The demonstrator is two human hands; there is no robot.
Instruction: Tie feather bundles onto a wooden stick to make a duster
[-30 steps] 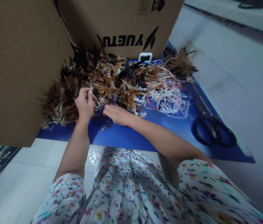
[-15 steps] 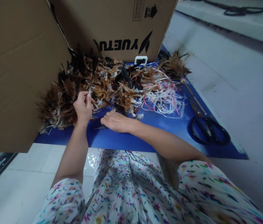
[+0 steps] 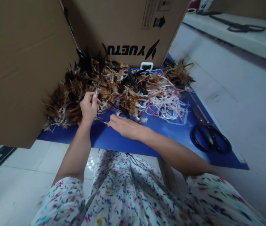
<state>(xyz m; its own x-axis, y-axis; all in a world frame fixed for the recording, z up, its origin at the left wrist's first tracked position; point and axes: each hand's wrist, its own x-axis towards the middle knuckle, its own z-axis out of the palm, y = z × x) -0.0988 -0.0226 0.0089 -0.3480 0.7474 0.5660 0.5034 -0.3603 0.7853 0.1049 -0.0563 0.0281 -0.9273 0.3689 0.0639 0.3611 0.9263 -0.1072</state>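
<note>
Holding dark feather [image 3: 101,66] upright, left hand [image 3: 89,106] raised; right hand [image 3: 125,126] lower (pinching quill [image 3: 106,122]).

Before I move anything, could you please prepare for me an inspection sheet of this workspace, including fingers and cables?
Surface: blue sheet, bare along the near edge.
Job's things: brown-and-black feather pile, spread along the cardboard.
Clutter: tangled white and red strips right of the pile; black-handled scissors lying farther right.
Fingers: left fingers pinch a dark feather by its base; right fingers appear closed on a pale quill.
Cables: nothing seen.
Surroundings: cardboard box behind, cardboard panel at left, pale tiled floor below.
</note>
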